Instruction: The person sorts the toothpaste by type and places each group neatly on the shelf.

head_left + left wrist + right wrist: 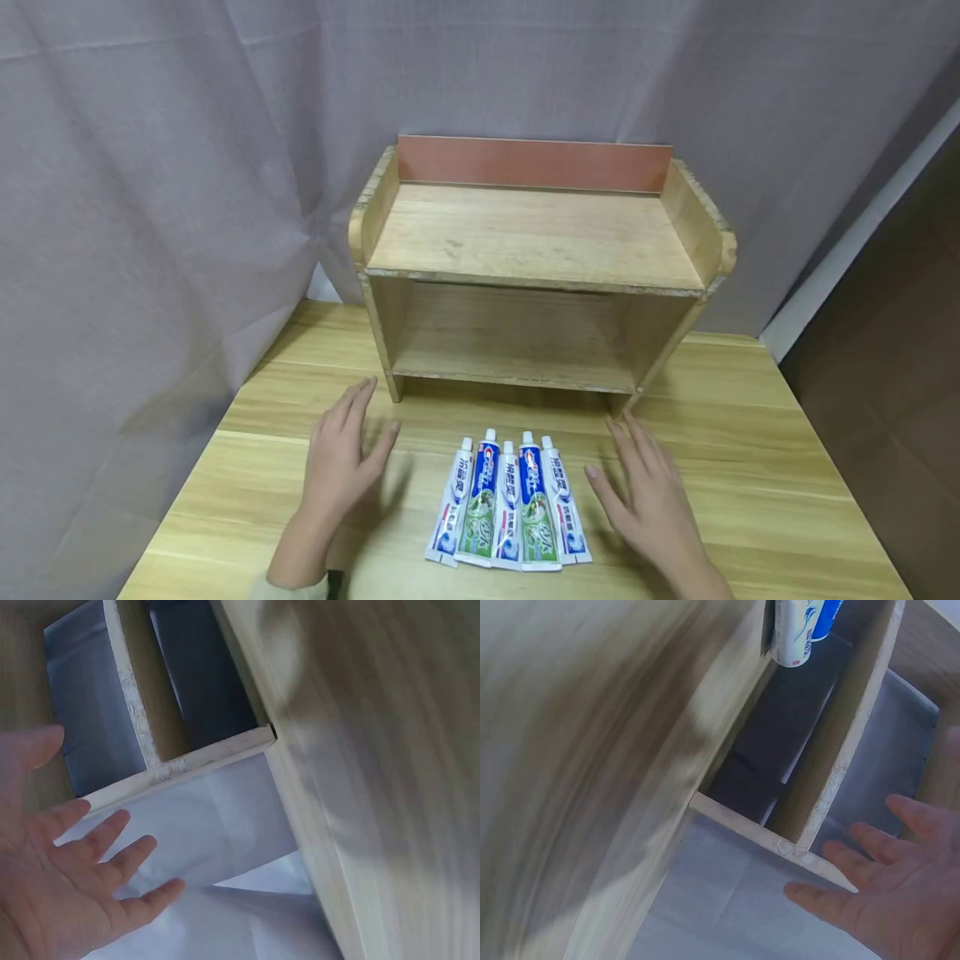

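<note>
Five toothpaste tubes lie fanned on the table between my left hand and right hand.
Both are empty, fingers loosely spread; I judge the tubes light, soft and slick, best pinched just below their caps.

In the head view, toward six o'clock, we read "冷酸灵" on the nine o'clock white toothpaste tube, the middle white toothpaste tube and the three o'clock white toothpaste tube. We read "Crest" on the eleven o'clock blue-and-green toothpaste tube and the one o'clock blue-and-green toothpaste tube. Their smaller print we cannot read surely.
</note>
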The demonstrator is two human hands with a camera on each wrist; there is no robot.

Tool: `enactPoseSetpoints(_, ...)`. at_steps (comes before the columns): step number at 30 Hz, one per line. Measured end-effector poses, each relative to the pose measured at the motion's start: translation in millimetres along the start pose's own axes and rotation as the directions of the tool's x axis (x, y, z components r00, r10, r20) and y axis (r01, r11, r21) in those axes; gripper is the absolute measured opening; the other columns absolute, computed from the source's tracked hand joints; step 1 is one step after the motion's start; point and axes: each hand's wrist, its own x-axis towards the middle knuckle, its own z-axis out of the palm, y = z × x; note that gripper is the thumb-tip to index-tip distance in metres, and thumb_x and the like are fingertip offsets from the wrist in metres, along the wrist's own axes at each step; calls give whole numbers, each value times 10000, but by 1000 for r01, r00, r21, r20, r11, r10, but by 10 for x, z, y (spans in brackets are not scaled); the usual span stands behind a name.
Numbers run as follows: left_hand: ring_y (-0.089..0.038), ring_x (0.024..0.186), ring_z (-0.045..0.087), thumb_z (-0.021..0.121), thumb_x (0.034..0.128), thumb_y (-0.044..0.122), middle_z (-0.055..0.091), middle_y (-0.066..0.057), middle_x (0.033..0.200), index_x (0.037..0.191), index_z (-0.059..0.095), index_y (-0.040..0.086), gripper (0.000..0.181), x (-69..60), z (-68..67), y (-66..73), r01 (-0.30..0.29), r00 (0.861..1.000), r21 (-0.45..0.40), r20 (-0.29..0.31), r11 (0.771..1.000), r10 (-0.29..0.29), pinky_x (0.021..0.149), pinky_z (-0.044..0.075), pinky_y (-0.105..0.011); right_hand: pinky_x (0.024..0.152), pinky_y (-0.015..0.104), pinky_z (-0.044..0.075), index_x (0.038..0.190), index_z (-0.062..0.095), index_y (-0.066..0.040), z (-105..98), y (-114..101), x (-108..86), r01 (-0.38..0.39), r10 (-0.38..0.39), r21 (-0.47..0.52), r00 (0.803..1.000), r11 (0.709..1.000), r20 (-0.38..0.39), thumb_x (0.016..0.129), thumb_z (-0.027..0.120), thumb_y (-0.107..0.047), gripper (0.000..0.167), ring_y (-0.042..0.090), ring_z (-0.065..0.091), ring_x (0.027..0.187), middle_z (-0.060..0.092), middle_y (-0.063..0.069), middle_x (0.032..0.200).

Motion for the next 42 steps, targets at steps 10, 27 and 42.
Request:
enactPoseSetpoints(10,-348,1383,445,695,951,308,450,-126,1533,1522,420,100,667,242,-55,23,95,995,-208,-20,974,-101,1143,398,-583,1093,623,416,1472,496,-81,-2,14,45,33,-28,63,996,997,-82,883,757,-218,659,408,489,1322,467,152,1517)
enactPoseSetpoints(27,-352,1362,461,673,970,323,403,-127,1563,1572,322,124,724,559,20,-14,120,991,-311,-17,943,-131,1109,403,-642,1175,235,312,1406,562,-69,23,-87,33,-17,18,47,999,999,-32,941,718,-189,505,364,560,1266,547,103,1455)
enactPoseSetpoints(42,-345,1353,469,670,975,322,442,-150,1520,1566,326,90,723,759,13,50,89,992,-333,-51,939,-112,1123,426,-570,1153,235,342,1324,615,-27,157,-127,-2,5,-5,76,1000,997,12,929,726,-155,430,366,605,1203,611,131,1373)
